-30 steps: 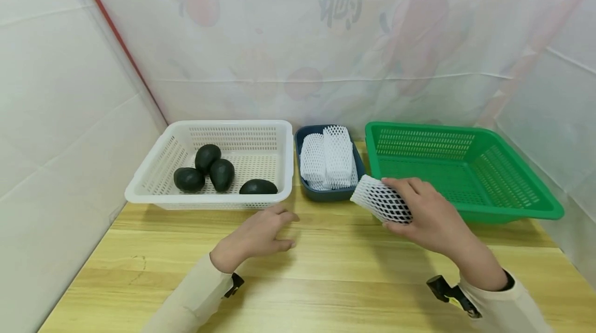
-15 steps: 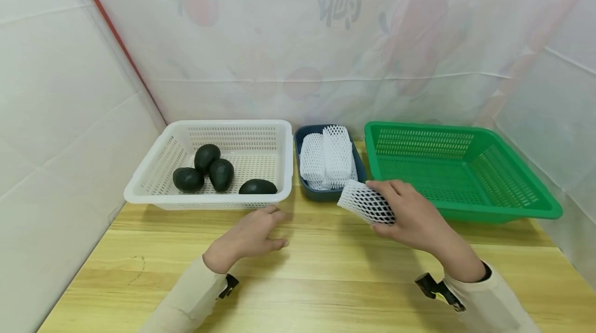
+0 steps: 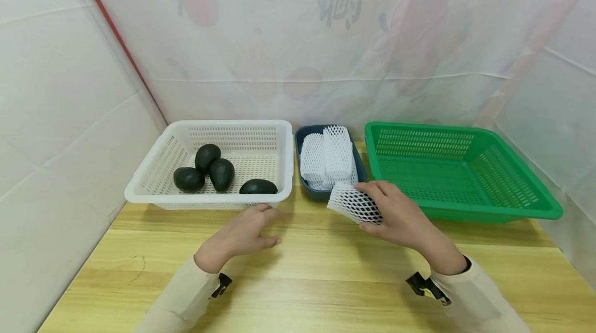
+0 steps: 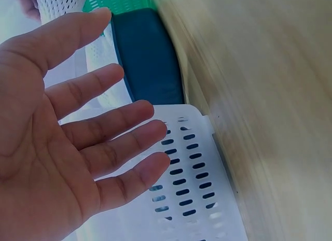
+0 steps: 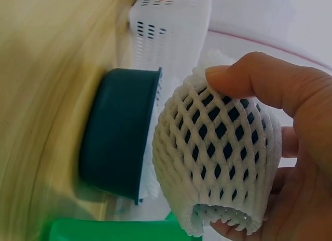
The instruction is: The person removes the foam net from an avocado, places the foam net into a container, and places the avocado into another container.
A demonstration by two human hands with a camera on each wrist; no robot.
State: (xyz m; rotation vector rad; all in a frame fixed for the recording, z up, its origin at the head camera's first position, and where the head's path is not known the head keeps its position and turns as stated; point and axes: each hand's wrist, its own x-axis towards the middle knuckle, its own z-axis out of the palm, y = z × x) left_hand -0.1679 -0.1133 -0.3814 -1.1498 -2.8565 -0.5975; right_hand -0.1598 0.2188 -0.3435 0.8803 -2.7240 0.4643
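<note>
My right hand (image 3: 398, 216) grips an avocado in a white foam net sleeve (image 3: 353, 203) above the table, in front of the dark blue tub. In the right wrist view, dark skin shows through the mesh of the netted avocado (image 5: 220, 137), and one sleeve end gapes open. My left hand (image 3: 239, 235) hovers in front of the white basket (image 3: 209, 198), holding nothing; in the left wrist view its fingers (image 4: 116, 119) are spread and nearly straight. Several bare avocados (image 3: 221, 175) lie in that basket.
Between the two baskets stands the dark blue tub (image 3: 321, 196), stacked with several folded white foam net sleeves (image 3: 337, 157). A green basket (image 3: 465, 211) is at the right. White printed sheeting (image 3: 279, 38) encloses the back and sides of the wooden table (image 3: 298, 281).
My right hand has carried the netted avocado leftward, from beside the green basket to in front of the tub. The left hand has drifted slightly left.
</note>
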